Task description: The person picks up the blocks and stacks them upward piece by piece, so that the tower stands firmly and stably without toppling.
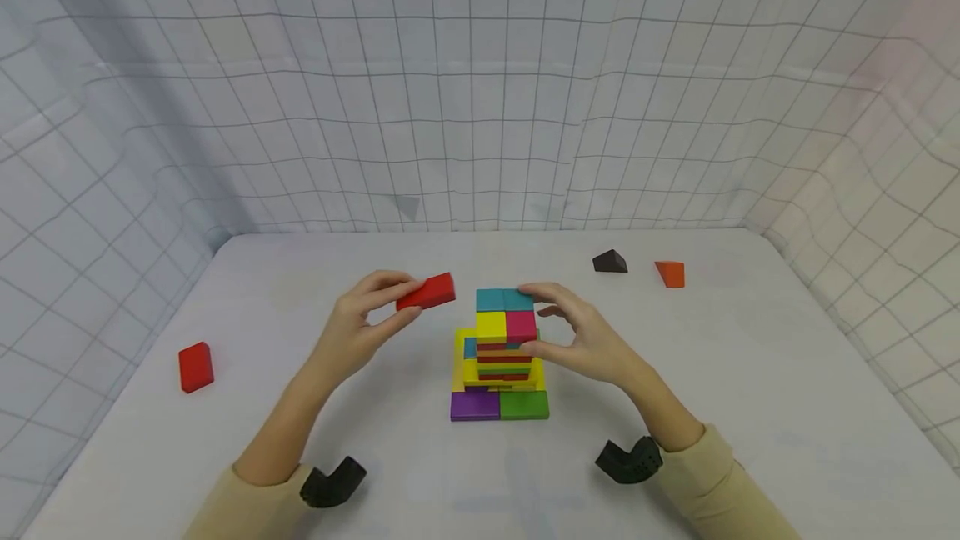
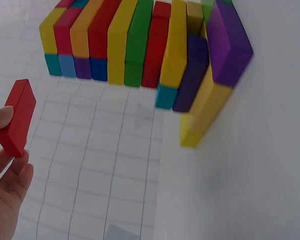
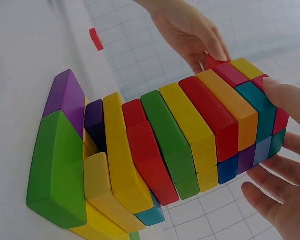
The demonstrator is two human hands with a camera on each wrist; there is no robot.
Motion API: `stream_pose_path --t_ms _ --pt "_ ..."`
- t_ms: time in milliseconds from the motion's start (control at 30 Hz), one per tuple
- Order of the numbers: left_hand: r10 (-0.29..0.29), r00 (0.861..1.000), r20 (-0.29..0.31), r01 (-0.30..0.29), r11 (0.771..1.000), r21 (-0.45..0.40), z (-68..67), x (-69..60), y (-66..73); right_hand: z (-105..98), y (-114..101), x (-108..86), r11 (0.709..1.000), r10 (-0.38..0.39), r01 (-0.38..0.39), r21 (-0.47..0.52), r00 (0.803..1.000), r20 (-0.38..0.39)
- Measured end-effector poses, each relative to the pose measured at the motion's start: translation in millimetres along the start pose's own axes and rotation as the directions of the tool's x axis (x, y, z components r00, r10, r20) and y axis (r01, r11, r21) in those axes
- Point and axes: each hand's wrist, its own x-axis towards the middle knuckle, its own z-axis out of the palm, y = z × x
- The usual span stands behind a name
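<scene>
A tall tower of colourful wooden blocks [image 1: 504, 357] stands on the white table, with a purple block [image 1: 475, 406] and a green block [image 1: 524, 404] at its foot. Just left of the tower's top, my left hand [image 1: 358, 319] pinches a red block [image 1: 427, 292] between thumb and fingers, held in the air and apart from the tower. My right hand [image 1: 592, 344] holds the upper layers, its thumb on one side and its fingers reaching round the other. In the right wrist view, the thumb [image 3: 290, 97] lies against a pink block near the top.
Another red block [image 1: 196, 367] lies alone on the left of the table. At the back right are a dark wedge-shaped block [image 1: 610, 261] and an orange wedge-shaped block [image 1: 671, 273]. White gridded cloth [image 1: 480, 107] hangs behind and at both sides.
</scene>
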Motion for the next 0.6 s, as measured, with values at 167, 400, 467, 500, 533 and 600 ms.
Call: stream_pose_path --t_ms 167,400,467,500,533,600 --pt "0.003 0.999 0.053 0.001 0.996 -0.088 29.0 24.5 16.6 -0.5 -2.6 -0.5 0.999 0.051 -0.051 0.012 0.999 0.006" --pt "0.016 0.99 0.142 0.005 0.989 -0.149 49.7 40.0 22.8 -1.4 -4.6 -0.7 0.994 0.1 -0.1 0.032 0.995 0.007" --pt "0.013 0.987 0.16 0.012 0.988 -0.155 51.9 41.3 22.6 -1.7 -4.7 -0.7 0.994 0.099 -0.099 0.034 0.995 0.008" --pt "0.013 0.986 0.167 0.013 0.988 -0.157 52.8 41.8 22.4 -1.8 -4.6 -0.6 0.995 0.097 -0.097 0.035 0.995 0.008" --pt "0.015 0.985 0.174 0.013 0.987 -0.161 53.5 42.1 22.1 -1.9 -4.5 -0.5 0.995 0.092 -0.092 0.035 0.996 0.009" --pt "0.021 0.983 0.185 0.011 0.985 -0.17 54.9 42.7 21.7 -2.0 -4.2 -0.4 0.996 0.081 -0.081 0.034 0.997 0.01"
